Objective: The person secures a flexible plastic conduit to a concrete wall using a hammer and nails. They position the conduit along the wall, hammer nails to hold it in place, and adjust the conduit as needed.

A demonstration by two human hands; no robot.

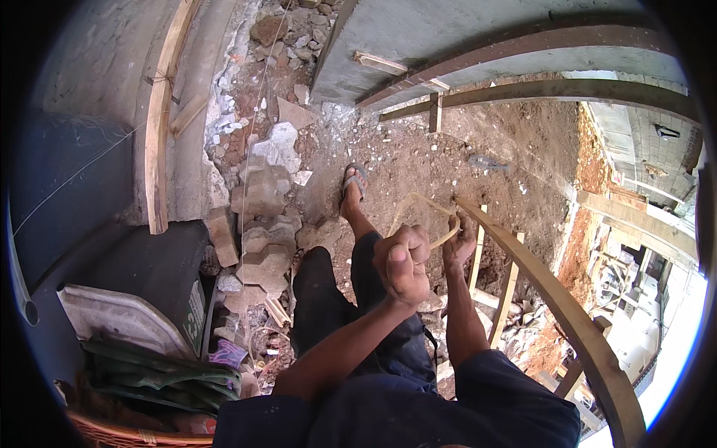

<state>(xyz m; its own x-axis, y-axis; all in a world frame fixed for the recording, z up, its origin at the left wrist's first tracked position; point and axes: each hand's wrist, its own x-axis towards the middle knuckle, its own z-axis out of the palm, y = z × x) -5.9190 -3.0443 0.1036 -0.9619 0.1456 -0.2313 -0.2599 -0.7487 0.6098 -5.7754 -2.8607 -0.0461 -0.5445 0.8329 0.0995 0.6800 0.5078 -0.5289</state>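
My left hand (404,263) is closed in a fist in front of my body, with the thumb on top. Beside it, my right hand (460,240) pinches a thin, pale yellow, bendy strip (447,237). Its exact kind is not clear. The strip curves from the right fingers to the left fist and loops up over the ground beyond them. Just right of the right hand rises the end of a long wooden beam (553,287), which runs down to the lower right.
Below lies rubble-strewn earth (426,164), with broken stone blocks (265,190) to the left. A thin string (258,112) crosses there. Timber (160,127) is fixed along the left wall. A large grey panel (463,37) with wooden battens stands ahead. A dark bin (142,276) sits lower left.
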